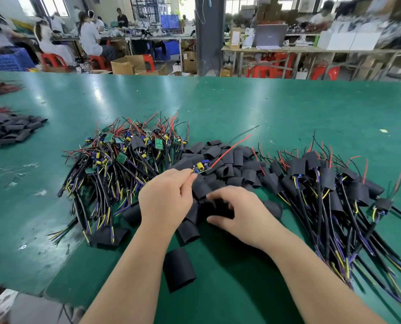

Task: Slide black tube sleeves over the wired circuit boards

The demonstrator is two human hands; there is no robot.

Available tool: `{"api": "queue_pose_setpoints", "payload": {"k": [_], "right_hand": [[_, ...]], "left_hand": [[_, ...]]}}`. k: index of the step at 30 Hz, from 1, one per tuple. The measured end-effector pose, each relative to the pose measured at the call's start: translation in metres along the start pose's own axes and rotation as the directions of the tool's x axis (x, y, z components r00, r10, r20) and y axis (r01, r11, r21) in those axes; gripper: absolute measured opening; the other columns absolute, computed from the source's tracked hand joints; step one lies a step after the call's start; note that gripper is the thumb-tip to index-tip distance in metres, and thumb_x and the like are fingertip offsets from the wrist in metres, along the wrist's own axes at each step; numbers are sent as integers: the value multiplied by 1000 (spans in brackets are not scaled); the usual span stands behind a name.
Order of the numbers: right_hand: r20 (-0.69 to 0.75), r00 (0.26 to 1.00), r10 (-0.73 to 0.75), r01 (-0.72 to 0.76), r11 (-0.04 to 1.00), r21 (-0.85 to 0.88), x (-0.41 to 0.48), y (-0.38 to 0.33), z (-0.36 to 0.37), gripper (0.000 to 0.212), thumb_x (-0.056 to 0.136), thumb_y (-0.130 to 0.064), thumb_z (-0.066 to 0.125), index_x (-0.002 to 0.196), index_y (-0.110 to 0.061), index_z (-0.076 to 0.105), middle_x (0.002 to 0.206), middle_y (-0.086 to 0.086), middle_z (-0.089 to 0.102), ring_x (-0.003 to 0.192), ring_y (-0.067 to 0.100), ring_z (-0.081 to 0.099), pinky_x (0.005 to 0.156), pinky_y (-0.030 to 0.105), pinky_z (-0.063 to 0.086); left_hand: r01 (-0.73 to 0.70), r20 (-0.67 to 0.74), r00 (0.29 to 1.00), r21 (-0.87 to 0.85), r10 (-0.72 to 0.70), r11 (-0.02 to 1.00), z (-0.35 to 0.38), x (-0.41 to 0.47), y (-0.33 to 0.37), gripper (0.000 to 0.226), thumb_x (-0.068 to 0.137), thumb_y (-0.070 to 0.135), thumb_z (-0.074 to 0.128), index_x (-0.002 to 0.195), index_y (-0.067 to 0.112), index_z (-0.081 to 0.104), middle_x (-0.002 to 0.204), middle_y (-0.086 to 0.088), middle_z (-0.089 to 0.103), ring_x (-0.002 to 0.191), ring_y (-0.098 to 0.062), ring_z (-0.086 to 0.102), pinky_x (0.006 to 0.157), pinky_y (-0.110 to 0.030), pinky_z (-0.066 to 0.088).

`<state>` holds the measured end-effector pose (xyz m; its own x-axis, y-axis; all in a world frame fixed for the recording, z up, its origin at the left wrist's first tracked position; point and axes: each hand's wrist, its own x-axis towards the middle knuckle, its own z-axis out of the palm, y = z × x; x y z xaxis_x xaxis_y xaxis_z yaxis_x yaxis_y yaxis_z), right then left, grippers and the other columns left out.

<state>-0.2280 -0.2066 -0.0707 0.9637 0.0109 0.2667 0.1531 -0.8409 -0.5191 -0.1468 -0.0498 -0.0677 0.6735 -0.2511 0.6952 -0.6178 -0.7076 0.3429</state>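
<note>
Pinches light, fragile board (200,167) by its near end with left hand (168,198), curls right hand (238,212) over soft, floppy sleeves (238,158), grasp untellable through blur; best pinched at an open rim

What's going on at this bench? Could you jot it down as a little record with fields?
Left hand: pinches one wired circuit board by its end
Right hand: curled among the loose black sleeves; blurred, grip unclear
Left pile: unsleeved boards
Right pile: sleeved boards
Surface: green table
</note>
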Motion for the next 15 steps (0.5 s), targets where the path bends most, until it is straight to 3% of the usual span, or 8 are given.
{"api": "queue_pose_setpoints", "payload": {"k": [1, 3, 5, 8, 11, 15], "right_hand": [[-70, 997, 10, -8, 999, 34, 1, 1, -1, 36, 84, -27, 70, 119, -22, 63, 115, -6, 64, 89, 1, 44, 86, 20, 37], [-170, 981, 89, -95, 995, -28, 4, 6, -5, 28, 89, -19, 62, 117, -19, 65, 116, -2, 64, 98, 10, 51, 91, 25, 38], [-141, 970, 198, -222, 959, -175, 7, 11, -7, 26, 92, -21, 58, 117, -21, 64, 118, 0, 61, 113, 23, 51, 96, 35, 39], [-48, 948, 315, -316, 909, -271, 8, 13, -4, 37, 90, -39, 61, 125, -28, 58, 124, -2, 53, 121, 22, 46, 95, 35, 35], [-39, 948, 317, -317, 915, -249, 10, 14, -1, 41, 87, -43, 64, 125, -29, 57, 124, -5, 55, 121, 21, 45, 94, 35, 33], [-100, 954, 284, -299, 935, -193, 9, 14, -1, 25, 83, -41, 68, 101, -25, 61, 106, -5, 59, 108, 20, 49, 88, 35, 34]], "left_hand": [[15, -5, 1000, 5, -15, 1000, 0, 0, -2, 27, 90, 28, 54, 72, 13, 68, 60, -1, 57, 50, -23, 50, 39, -38, 42], [37, -16, 999, 16, -37, 999, 0, -1, -5, 28, 90, 28, 54, 70, 15, 68, 58, -1, 55, 46, -21, 47, 37, -37, 40], [46, -20, 999, 19, -46, 999, 1, -1, -7, 28, 90, 29, 54, 70, 15, 68, 57, 0, 55, 45, -22, 46, 36, -36, 41], [44, -21, 999, 7, -44, 999, 2, -2, -7, 27, 90, 29, 54, 71, 14, 69, 60, -1, 59, 46, -23, 49, 37, -37, 43], [40, -23, 999, -10, -40, 999, 3, -3, -8, 25, 89, 27, 55, 73, 15, 70, 61, -1, 60, 47, -23, 51, 38, -37, 44], [28, -32, 999, -26, -29, 999, 4, -4, -9, 25, 89, 26, 55, 74, 14, 70, 61, -1, 61, 46, -24, 51, 37, -38, 43]]}}
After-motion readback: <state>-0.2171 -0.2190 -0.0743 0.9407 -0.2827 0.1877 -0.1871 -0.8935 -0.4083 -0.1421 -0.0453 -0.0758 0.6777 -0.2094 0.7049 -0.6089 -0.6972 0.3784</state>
